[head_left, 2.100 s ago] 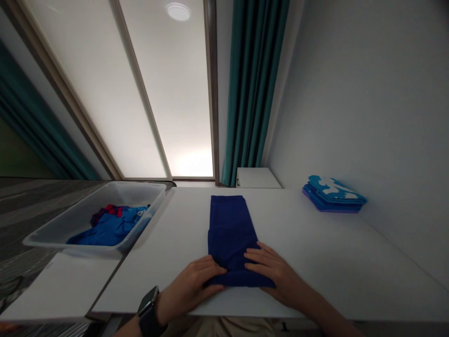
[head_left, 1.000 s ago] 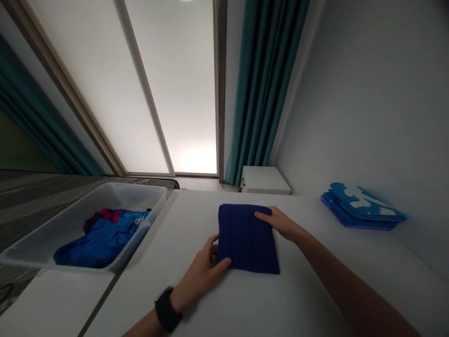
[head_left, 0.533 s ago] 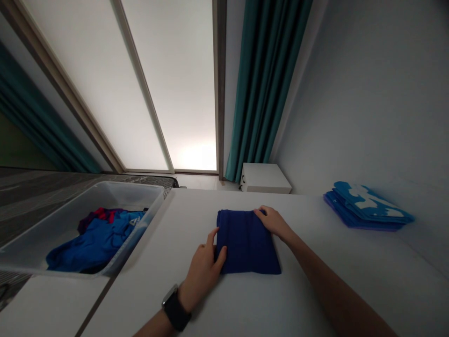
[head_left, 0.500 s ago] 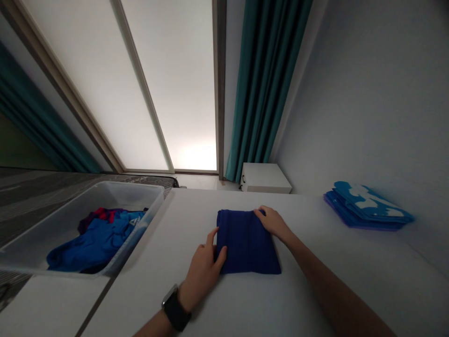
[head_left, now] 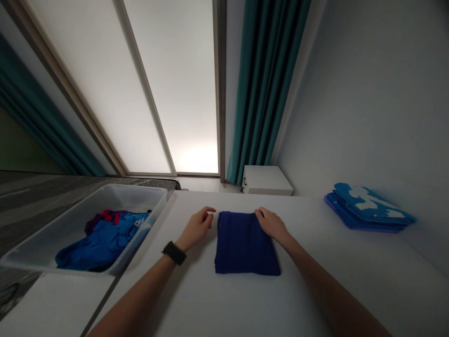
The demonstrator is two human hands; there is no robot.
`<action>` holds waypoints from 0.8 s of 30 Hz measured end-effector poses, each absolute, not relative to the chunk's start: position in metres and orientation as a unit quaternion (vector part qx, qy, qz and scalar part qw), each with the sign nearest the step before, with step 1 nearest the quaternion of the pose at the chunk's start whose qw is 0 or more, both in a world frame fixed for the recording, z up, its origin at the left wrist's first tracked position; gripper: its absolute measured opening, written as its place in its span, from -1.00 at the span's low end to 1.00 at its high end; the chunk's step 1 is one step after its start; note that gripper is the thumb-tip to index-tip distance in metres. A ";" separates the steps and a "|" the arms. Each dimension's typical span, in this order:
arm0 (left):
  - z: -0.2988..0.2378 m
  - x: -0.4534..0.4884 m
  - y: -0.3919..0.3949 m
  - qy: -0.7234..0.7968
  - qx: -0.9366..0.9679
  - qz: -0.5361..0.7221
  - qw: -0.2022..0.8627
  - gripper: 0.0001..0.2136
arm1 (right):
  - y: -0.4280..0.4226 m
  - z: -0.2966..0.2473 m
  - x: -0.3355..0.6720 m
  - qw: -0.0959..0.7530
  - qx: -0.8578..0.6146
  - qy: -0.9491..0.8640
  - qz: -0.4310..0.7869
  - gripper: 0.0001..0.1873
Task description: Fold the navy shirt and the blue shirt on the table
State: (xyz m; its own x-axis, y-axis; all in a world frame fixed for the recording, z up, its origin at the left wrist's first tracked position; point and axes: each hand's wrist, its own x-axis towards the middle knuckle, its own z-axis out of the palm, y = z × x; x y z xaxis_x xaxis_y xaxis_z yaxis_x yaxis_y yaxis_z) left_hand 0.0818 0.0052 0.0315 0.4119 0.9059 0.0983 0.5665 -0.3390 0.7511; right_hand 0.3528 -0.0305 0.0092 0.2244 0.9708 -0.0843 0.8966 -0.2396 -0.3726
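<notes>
A dark blue folded garment lies as a flat, squarish bundle on the white table. My right hand grips its far right corner, with the thumb and fingers closed on the edge. Just off the far left corner hovers my left hand, its thumb and fingers apart and holding nothing. A dark watch is on my left wrist.
To the left stands a clear plastic bin with crumpled blue and red clothes inside. A stack of folded blue clothes sits at the right by the wall. Beyond the far table edge is a white cabinet.
My left hand has let go of the garment's left edge and moved away from me, to beside its far left corner. The right hand keeps its hold on the far right corner.
</notes>
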 end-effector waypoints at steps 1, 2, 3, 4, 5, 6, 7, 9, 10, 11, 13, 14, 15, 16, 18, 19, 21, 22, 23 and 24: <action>0.032 0.083 0.018 0.462 0.786 0.260 0.317 -0.67 | -0.030 0.009 0.352 0.129 -0.772 -0.603 0.152 -0.59; 0.032 0.085 0.029 0.443 0.806 0.246 0.305 -0.67 | -0.029 0.009 0.352 0.134 -0.771 -0.603 0.153 -0.58; 0.033 0.088 0.038 0.420 0.829 0.225 0.293 -0.68 | -0.028 0.009 0.352 0.138 -0.770 -0.603 0.153 -0.58; 0.035 0.091 0.046 0.393 0.853 0.204 0.276 -0.69 | -0.028 0.008 0.352 0.139 -0.770 -0.604 0.153 -0.58; 0.037 0.094 0.051 0.364 0.877 0.181 0.256 -0.70 | -0.028 0.008 0.352 0.138 -0.770 -0.604 0.154 -0.59; 0.039 0.096 0.056 0.337 0.898 0.158 0.233 -0.72 | -0.028 0.008 0.352 0.135 -0.770 -0.605 0.154 -0.59; 0.042 0.099 0.059 0.315 0.916 0.134 0.209 -0.73 | -0.028 0.008 0.352 0.131 -0.770 -0.605 0.155 -0.59; 0.048 0.102 0.063 0.288 0.941 0.085 0.158 -0.75 | -0.029 0.009 0.352 0.124 -0.772 -0.603 0.155 -0.60; 0.050 0.103 0.064 0.282 0.948 0.061 0.135 -0.75 | -0.029 0.010 0.352 0.120 -0.774 -0.602 0.155 -0.61; 0.052 0.104 0.065 0.277 0.953 0.041 0.114 -0.75 | -0.029 0.010 0.351 0.117 -0.775 -0.602 0.155 -0.61; 0.055 0.104 0.065 0.266 0.961 0.019 0.078 -0.75 | -0.029 0.011 0.351 0.110 -0.775 -0.603 0.155 -0.61; 0.055 0.105 0.065 0.259 0.964 0.016 0.063 -0.77 | -0.029 0.011 0.350 0.107 -0.774 -0.604 0.154 -0.61; 0.054 0.105 0.065 0.251 0.966 0.016 0.051 -0.79 | -0.029 0.012 0.350 0.105 -0.774 -0.606 0.152 -0.62; 0.054 0.106 0.064 0.245 0.969 0.019 0.039 -0.81 | -0.029 0.012 0.350 0.103 -0.774 -0.606 0.151 -0.62; 0.052 0.106 0.063 0.239 0.970 0.027 0.023 -0.83 | -0.030 0.012 0.350 0.099 -0.776 -0.605 0.148 -0.64; 0.050 0.107 0.062 0.241 0.970 0.031 0.019 -0.84 | -0.030 0.012 0.350 0.097 -0.776 -0.605 0.148 -0.64; 0.048 0.106 0.060 0.255 0.966 0.039 0.022 -0.83 | -0.030 0.011 0.351 0.097 -0.776 -0.606 0.147 -0.65; 0.046 0.105 0.059 0.263 0.963 0.044 0.030 -0.83 | -0.031 0.011 0.351 0.100 -0.774 -0.608 0.146 -0.65; 0.045 0.103 0.058 0.270 0.961 0.051 0.041 -0.83 | -0.031 0.010 0.352 0.105 -0.772 -0.610 0.146 -0.65; 0.043 0.102 0.057 0.277 0.957 0.060 0.054 -0.82 | -0.032 0.009 0.352 0.111 -0.769 -0.612 0.145 -0.66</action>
